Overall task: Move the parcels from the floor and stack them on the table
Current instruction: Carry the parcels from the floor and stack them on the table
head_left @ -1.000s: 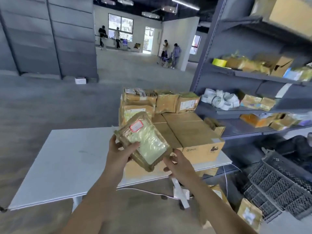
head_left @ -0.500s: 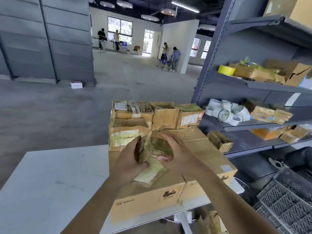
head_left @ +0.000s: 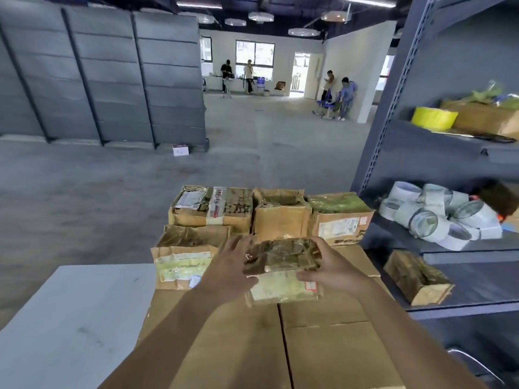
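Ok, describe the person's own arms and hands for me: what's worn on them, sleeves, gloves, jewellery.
The left hand and right hand are bare: no gloves, and no rings, watch or wristband show. The left forearm and right forearm are uncovered too; no sleeve appears up to the picture's bottom edge. No markings can be made out.

I stand in a warehouse or parcel depot: bare concrete floor (head_left: 252,153), steel shelving (head_left: 389,108) holding tape rolls (head_left: 438,217) and cartons (head_left: 483,122), grey panelled racks (head_left: 112,80) opposite, taped parcels (head_left: 280,217) stacked on my bench (head_left: 70,318).
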`<action>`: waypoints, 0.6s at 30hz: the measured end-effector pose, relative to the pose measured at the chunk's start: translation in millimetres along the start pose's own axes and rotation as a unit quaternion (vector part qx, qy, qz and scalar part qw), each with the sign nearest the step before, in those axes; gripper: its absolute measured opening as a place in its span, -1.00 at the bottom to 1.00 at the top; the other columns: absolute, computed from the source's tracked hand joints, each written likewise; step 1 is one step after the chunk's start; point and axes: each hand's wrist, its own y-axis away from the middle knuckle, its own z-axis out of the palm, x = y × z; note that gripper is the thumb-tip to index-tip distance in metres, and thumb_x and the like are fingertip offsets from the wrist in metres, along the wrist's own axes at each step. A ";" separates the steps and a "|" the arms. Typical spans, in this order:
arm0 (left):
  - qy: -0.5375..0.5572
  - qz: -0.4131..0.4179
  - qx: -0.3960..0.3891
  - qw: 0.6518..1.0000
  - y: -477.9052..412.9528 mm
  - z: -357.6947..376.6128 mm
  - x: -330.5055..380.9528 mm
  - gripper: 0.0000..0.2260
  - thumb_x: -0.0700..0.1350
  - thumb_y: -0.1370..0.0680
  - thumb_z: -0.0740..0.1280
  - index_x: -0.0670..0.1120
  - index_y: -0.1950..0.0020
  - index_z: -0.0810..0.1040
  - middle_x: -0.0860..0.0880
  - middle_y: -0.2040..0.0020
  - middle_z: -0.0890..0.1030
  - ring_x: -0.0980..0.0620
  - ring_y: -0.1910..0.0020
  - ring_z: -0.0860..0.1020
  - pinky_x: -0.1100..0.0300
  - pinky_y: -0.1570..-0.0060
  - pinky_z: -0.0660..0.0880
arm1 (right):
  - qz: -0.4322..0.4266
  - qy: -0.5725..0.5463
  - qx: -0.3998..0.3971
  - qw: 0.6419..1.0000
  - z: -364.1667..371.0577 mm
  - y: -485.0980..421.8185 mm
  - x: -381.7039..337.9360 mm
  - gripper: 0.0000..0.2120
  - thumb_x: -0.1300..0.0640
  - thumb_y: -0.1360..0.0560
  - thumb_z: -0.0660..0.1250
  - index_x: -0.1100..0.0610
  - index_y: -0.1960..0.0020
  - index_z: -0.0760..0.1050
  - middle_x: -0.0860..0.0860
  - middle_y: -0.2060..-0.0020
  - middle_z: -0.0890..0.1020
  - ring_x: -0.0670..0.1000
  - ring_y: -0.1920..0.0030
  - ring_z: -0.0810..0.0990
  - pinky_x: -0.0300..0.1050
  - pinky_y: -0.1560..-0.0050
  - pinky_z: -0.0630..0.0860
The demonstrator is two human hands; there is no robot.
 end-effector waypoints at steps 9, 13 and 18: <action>-0.078 -0.108 0.010 0.991 -37.5 -5.1 -44.9 -0.37 0.04 -0.45 0.41 -0.07 -0.46 0.28 -0.01 -0.51 0.21 0.00 -0.54 0.04 0.10 -0.46 0.11 | 0.029 -0.087 -0.014 0.996 10.8 -81.4 45.1 -0.13 0.02 -0.38 0.55 -0.09 -0.50 0.08 -0.06 -0.30 0.44 -0.03 -0.19 0.44 -0.07 -0.21 0.37; -0.137 -0.099 0.002 0.986 -45.3 3.3 -58.7 -0.38 0.13 -0.46 0.35 0.00 -0.47 0.27 0.01 -0.42 0.34 -0.03 -0.43 0.26 0.10 -0.38 0.23 | 0.022 -0.106 -0.032 0.994 30.6 -100.5 47.1 -0.10 0.01 -0.35 0.56 -0.13 -0.49 0.08 -0.11 -0.23 0.46 -0.06 -0.18 0.47 -0.11 -0.15 0.41; -0.176 -0.079 0.048 0.980 -47.8 14.6 -70.6 -0.43 0.19 -0.48 0.30 0.04 -0.44 0.29 0.02 -0.33 0.39 -0.04 -0.35 0.35 0.08 -0.32 0.29 | 0.016 -0.104 -0.034 0.994 47.3 -113.3 52.1 -0.08 0.08 -0.36 0.56 -0.15 -0.51 0.05 -0.12 -0.24 0.42 -0.07 -0.22 0.44 -0.21 -0.12 0.38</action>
